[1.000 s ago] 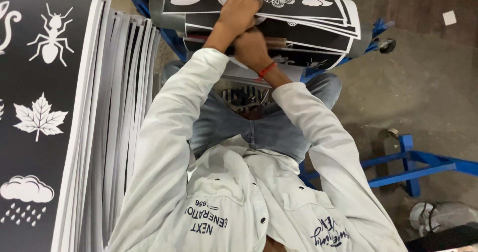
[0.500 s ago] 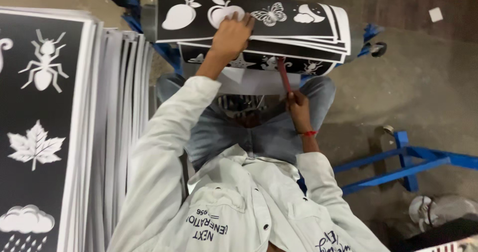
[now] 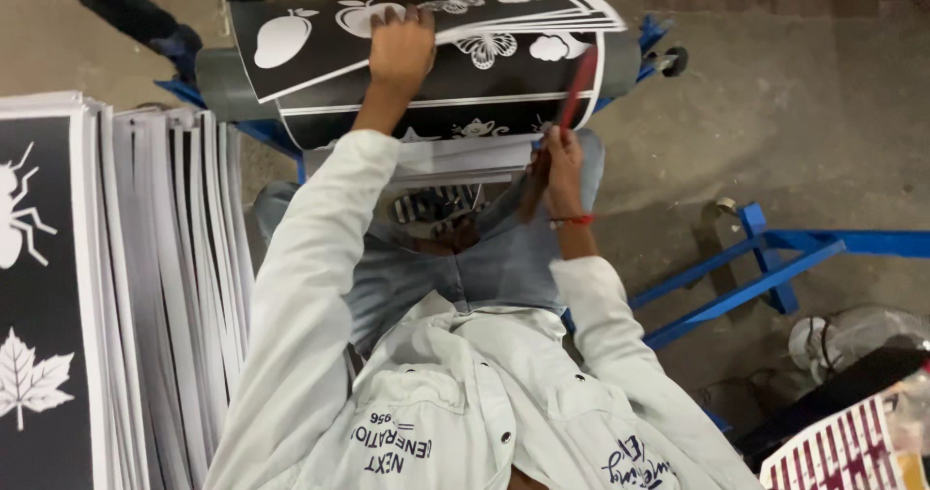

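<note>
Left hand [image 3: 400, 49] presses flat, fingers spread, on the rolled black sheets printed with white silhouettes [image 3: 436, 64] above the lap, apparently keeping the curl from springing open, while the right hand [image 3: 560, 166] grips a red band [image 3: 578, 88] at the roll's edge.

The red strip [image 3: 579, 85] in the right hand [image 3: 562, 166] is motion-blurred, so its kind is unclear. The stack of black-and-white sheets [image 3: 58, 287] is cut off at the left edge, and the left hand [image 3: 399, 49] hides part of the rolled sheets [image 3: 436, 74]
</note>
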